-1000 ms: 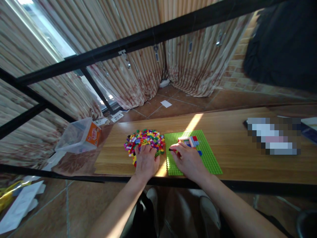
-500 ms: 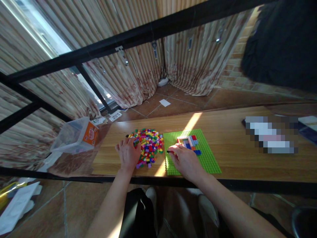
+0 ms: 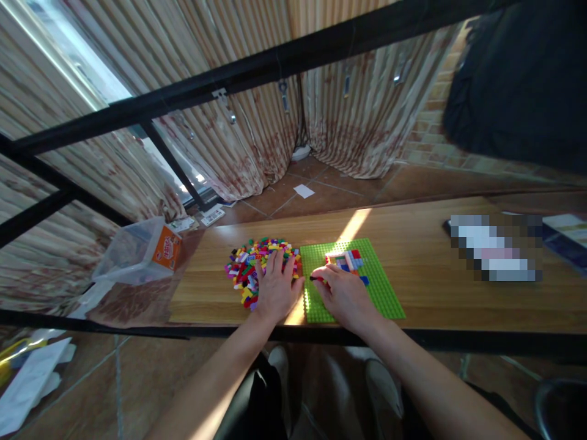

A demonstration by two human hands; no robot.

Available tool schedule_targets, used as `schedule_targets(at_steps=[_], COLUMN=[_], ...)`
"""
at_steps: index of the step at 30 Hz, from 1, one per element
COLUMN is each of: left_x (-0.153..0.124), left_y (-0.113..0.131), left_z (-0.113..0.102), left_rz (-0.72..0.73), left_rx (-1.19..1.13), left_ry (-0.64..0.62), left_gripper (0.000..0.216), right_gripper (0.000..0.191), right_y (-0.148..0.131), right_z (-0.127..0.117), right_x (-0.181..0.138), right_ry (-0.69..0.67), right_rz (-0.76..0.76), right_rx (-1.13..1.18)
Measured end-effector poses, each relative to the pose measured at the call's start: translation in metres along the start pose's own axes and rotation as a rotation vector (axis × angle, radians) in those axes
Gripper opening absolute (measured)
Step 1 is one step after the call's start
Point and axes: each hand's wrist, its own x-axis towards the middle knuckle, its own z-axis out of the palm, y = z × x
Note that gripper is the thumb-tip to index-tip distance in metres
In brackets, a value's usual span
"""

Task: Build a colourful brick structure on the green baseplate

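Observation:
My left hand (image 3: 279,287) lies with fingers spread over the right part of a pile of small colourful toy bricks (image 3: 243,269), covering some of them. Just right of the pile is a green studded baseplate (image 3: 385,299). Several red, white and blue bricks are joined into a low build (image 3: 351,260) on it. My right hand (image 3: 346,293) is over the plate's left half, in front of the build and partly hiding it. Its thumb and fingers pinch a small dark brick (image 3: 313,278), with a bit of red showing beside it.
The wooden table (image 3: 426,263) carries a blurred-out flat object (image 3: 495,250) at the right. A clear plastic box with an orange label (image 3: 167,247) stands off the table's left end. A black metal bar (image 3: 257,67) crosses above, before curtains (image 3: 362,122).
My left hand has swept right across the brick pile and its fingers have spread, uncovering bricks on the left. My right hand stays nearly in place, still pinching the dark brick.

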Motion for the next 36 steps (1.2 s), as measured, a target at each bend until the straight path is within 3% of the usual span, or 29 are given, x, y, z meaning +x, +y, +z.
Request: schedule_targets(at_steps=[5, 12, 18, 21, 24, 26, 29, 32, 36], left_x=[0.002, 0.003, 0.007, -0.002, -0.028, -0.052, -0.083, -0.094, -0.088], left_y=[-0.009, -0.024, -0.048, -0.061, -0.069, -0.072, -0.074, -0.072, -0.063], left_z=[-0.002, -0.002, -0.009, -0.02, -0.035, -0.044, -0.049, -0.045, -0.036], left_rz=[-0.017, -0.084, -0.273, -0.36, -0.433, -0.571, -0.749, -0.732, -0.695], left_rx=[-0.017, 0.012, 0.007, -0.063, -0.133, -0.15, -0.272, -0.4, -0.46], left_ry=[0.057, 0.103, 0.185, 0.25, 0.273, 0.216, 0.022, -0.077, -0.091], left_gripper=[0.037, 0.035, 0.039, 0.038, 0.034, 0.042, 0.055, 0.054, 0.058], right_gripper=[0.022, 0.022, 0.022, 0.022, 0.022, 0.021, 0.021, 0.021, 0.02], right_y=[-0.001, 0.0, 0.001, 0.003, 0.004, 0.004, 0.003, 0.001, 0.0], right_z=[-0.001, 0.0, 0.0, 0.001, 0.001, 0.001, 0.0, 0.0, 0.001], right_x=[0.001, 0.001, 0.0, 0.0, 0.0, 0.0, 0.0, 0.0, 0.0], right_ry=[-0.003, 0.0, 0.0, 0.012, 0.026, 0.03, 0.025, 0.016, 0.014], right_rz=[-0.007, -0.005, -0.003, -0.006, -0.012, -0.018, -0.027, -0.031, -0.029], right_rx=[-0.003, -0.004, -0.016, -0.021, -0.018, -0.015, -0.01, -0.01, -0.01])
